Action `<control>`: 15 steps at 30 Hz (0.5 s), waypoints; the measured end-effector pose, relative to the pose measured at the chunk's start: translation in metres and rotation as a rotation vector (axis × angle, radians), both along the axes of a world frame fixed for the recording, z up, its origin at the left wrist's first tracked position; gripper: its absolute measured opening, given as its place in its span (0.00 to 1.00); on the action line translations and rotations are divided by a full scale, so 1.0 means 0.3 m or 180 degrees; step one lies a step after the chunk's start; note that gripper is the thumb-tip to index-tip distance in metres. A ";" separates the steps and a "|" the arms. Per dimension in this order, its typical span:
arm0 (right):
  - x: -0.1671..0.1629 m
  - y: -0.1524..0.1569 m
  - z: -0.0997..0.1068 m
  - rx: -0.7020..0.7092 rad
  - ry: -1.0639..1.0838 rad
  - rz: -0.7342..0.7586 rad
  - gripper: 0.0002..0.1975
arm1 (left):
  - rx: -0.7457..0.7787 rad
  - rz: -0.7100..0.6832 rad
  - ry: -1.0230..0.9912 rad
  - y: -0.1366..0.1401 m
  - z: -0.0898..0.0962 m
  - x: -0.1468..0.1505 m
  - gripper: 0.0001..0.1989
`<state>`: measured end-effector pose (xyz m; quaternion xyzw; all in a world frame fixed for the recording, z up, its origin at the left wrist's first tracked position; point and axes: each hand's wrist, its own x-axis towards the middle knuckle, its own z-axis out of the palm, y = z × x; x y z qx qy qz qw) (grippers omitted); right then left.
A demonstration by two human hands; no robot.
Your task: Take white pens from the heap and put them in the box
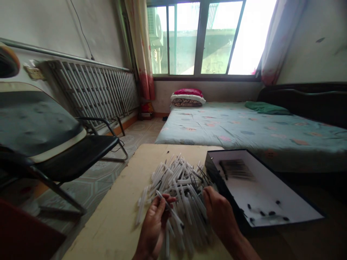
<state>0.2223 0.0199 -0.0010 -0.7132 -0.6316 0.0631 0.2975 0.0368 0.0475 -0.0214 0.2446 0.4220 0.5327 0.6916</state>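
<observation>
My left hand (155, 220) is closed, with thumb and fingers pinching a slim white pen (173, 213) that slants down to the right, pointed end up. Over the right side of the pile, my right hand (221, 211) is curled shut; whatever its fingertips hold, if anything, is hidden. Between and beyond both hands spreads a heap of whitish pens or pen barrels (173, 173), some with thin dark rods among them. Beside my right hand lies a shallow black-edged box (271, 191) with a white inside. Small black caps (271, 213) and a row of thin dark pieces (238, 169) lie in it.
The heap rests on a pale wooden table (108, 216). A bed (217, 126) with folded bedding stands beyond it, under a window. At left are a black folding chair (81, 155) and a radiator (100, 90). One tiny dark piece (168, 152) lies near the table's far edge.
</observation>
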 end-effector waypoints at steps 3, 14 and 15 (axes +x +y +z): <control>-0.067 -0.070 -0.057 -0.0391 0.1542 0.0687 0.19 | -0.0070 0.0202 -0.0231 -0.014 -0.019 -0.020 0.09; -0.166 -0.124 -0.230 -0.0881 0.2949 0.1144 0.24 | -0.0043 0.0227 -0.0235 -0.079 -0.060 -0.016 0.10; -0.164 -0.125 -0.233 -0.0880 0.2966 0.1149 0.24 | 0.0000 0.0216 -0.0161 -0.082 -0.061 -0.018 0.11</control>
